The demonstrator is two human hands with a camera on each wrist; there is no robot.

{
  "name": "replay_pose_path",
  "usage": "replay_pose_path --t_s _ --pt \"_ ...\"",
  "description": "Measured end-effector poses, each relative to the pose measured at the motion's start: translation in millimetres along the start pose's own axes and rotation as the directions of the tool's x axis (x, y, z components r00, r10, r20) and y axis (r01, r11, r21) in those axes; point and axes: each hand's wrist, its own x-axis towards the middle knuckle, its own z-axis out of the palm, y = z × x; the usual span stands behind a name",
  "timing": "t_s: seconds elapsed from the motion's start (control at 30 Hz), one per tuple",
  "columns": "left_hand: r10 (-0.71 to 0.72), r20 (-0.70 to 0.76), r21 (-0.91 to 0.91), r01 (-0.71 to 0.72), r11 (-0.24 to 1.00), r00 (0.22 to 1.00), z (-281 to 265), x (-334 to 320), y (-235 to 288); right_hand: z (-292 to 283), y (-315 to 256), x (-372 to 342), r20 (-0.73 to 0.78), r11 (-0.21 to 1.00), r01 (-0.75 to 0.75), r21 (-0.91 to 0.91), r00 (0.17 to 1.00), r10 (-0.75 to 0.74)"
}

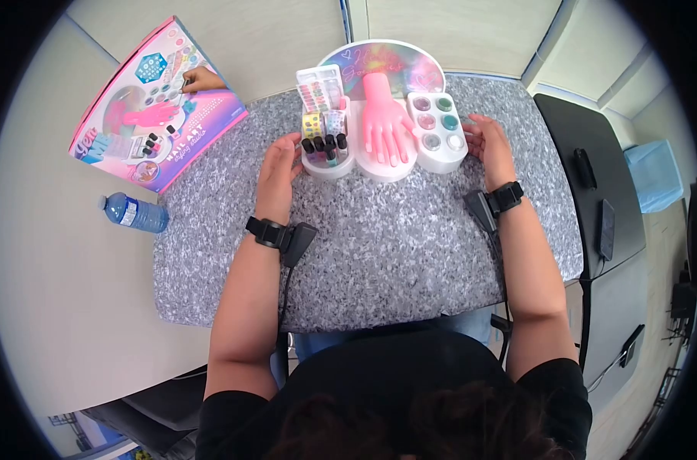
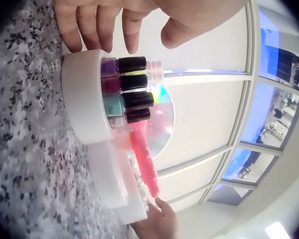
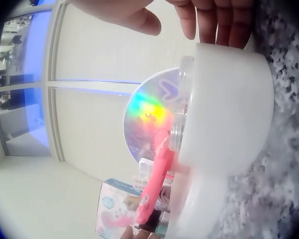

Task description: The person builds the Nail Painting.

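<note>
A white nail art stand with a shiny rounded back panel stands on the grey speckled table. At its middle lies a pink model hand. Nail polish bottles with black caps, tape rolls and a sheet of small nail pieces fill the left section. Small glitter pots sit in the right section. My left hand is at the stand's left side, its fingertips right by the white wall. At the opposite side my right hand has its fingers against or close behind the base.
A nail art kit box stands at the back left, with a water bottle lying in front of it. To the right, a dark side table holds a phone. Beyond is a blue-lined bin.
</note>
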Motion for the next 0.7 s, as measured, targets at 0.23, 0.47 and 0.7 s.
replay_pose_path --t_s 0.23,0.47,0.7 --pt "0.012 -0.014 -0.003 -0.012 1.000 1.000 1.0 -0.6 -0.3 -1.0 -4.6 -0.8 -0.001 1.000 -0.022 0.007 1.000 0.022" --pt "-0.031 -0.128 -0.084 0.020 0.996 0.991 0.0 0.3 0.6 -4.8 -4.6 2.3 0.016 1.000 -0.013 0.008 1.000 0.013" --pt "-0.077 -0.134 -0.133 0.059 0.989 0.988 -2.1 -0.7 3.1 -6.4 -6.5 2.0 0.020 0.999 -0.038 0.021 0.999 0.038"
